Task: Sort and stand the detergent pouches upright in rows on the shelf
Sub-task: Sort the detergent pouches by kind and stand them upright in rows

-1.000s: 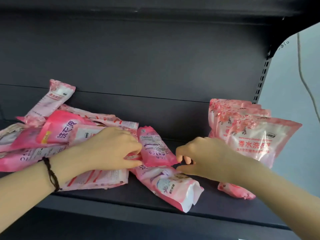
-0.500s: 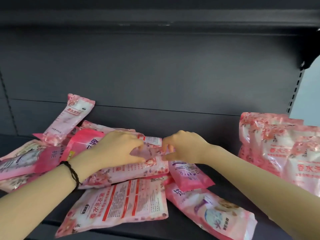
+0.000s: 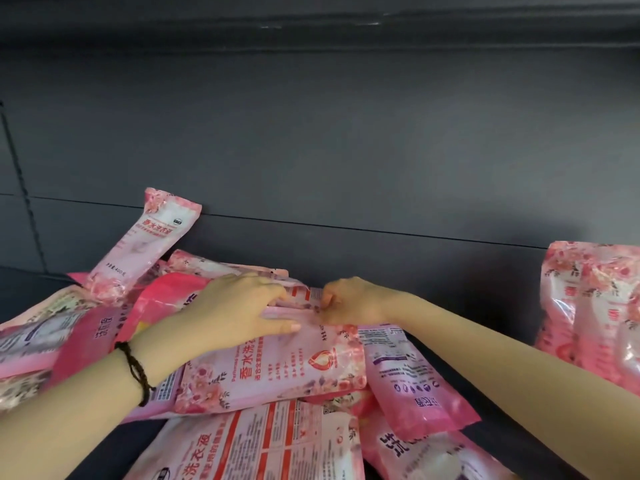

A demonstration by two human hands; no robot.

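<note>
Several pink pouches [image 3: 263, 445] lie heaped across the shelf [image 3: 502, 441]; we note our left hand [image 3: 239, 306] resting flat-fingered on the topmost floral pouch [image 3: 277, 362], our right hand [image 3: 349, 301] pinching its far edge. One slim pouch [image 3: 145, 244] leans against the back panel [image 3: 346, 150]; an upright row [image 3: 588, 306] stands at right, well apart

Dark grey back panel [image 3: 311, 150], upper shelf edge [image 3: 311, 27], black braided bracelet [image 3: 135, 374].
</note>
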